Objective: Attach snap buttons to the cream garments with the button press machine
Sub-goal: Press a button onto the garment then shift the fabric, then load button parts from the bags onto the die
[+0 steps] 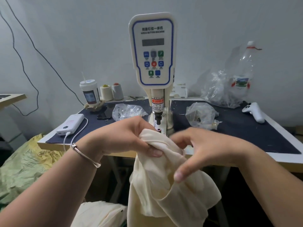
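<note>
A cream garment (164, 190) hangs from my hands in front of the table edge. My left hand (129, 136) grips a bunched top fold of it, thumb underneath. To the right, my right hand (196, 149) has its fingers curled into the cloth, slightly blurred. The white button press machine (153, 51) stands just behind, its punch (158, 119) above a small die (158, 129) right beside the fold. More cream fabric (101, 215) lies below at the bottom.
Clear bags of snap parts (127, 111) (201, 115) flank the machine on the dark mat (237, 126). A power bank (71, 124) with cable, a phone, a lidded cup, two thread cones, a white controller (254, 111) and a plastic bottle sit around. Green-yellow sacking lies left.
</note>
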Action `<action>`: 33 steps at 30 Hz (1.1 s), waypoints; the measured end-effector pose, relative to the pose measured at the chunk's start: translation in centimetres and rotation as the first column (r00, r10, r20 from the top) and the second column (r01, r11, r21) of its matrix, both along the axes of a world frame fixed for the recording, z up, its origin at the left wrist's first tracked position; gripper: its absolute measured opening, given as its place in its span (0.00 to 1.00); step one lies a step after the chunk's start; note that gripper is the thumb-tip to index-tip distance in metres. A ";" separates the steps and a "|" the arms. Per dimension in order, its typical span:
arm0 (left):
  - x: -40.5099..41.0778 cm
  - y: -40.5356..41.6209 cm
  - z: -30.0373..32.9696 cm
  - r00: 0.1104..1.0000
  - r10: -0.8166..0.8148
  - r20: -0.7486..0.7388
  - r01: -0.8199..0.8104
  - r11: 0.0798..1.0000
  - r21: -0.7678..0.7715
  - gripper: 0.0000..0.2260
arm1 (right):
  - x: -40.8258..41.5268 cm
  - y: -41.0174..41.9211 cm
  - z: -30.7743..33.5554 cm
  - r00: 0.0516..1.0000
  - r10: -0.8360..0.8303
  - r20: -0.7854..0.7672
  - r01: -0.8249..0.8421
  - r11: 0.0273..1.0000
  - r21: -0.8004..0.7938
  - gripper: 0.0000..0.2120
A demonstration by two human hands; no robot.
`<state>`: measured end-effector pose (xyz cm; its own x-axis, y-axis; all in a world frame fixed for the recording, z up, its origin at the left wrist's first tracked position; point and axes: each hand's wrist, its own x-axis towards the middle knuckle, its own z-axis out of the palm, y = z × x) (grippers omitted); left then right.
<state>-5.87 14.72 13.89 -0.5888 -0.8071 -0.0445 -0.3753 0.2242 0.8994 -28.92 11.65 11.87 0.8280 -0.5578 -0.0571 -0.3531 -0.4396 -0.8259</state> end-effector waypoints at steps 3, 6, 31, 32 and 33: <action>1.1 -0.3 0.0 0.998 0.029 -0.056 -0.028 0.999 0.024 0.09 | -0.8 -0.1 -1.1 0.988 0.018 -0.151 -0.018 1.000 -0.001 0.15; 1.7 -0.6 -0.8 0.995 0.077 -0.071 -0.072 0.995 0.067 0.10 | -1.2 -0.6 -1.6 0.989 -0.074 -0.130 0.073 0.997 -0.012 0.11; 0.7 -1.5 -1.8 0.994 0.103 -0.033 -0.096 0.983 0.155 0.15 | 0.2 -3.6 0.1 0.932 -0.309 0.188 0.106 0.732 0.673 0.12; 1.0 -1.7 -1.9 0.995 0.075 -0.072 -0.060 0.981 0.187 0.17 | 0.5 -3.6 -0.2 0.923 -0.332 0.195 0.109 0.711 0.695 0.14; 1.2 -1.8 -2.2 0.991 0.055 -0.124 -0.026 0.973 0.230 0.18 | 1.0 -3.7 -0.5 0.914 -0.352 0.203 0.102 0.682 0.724 0.16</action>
<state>-4.64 12.87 11.71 -0.5686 -0.8078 -0.1556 -0.2579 -0.0046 0.9662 -27.90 7.97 11.36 0.7223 -0.6351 -0.2736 -0.0430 0.3537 -0.9344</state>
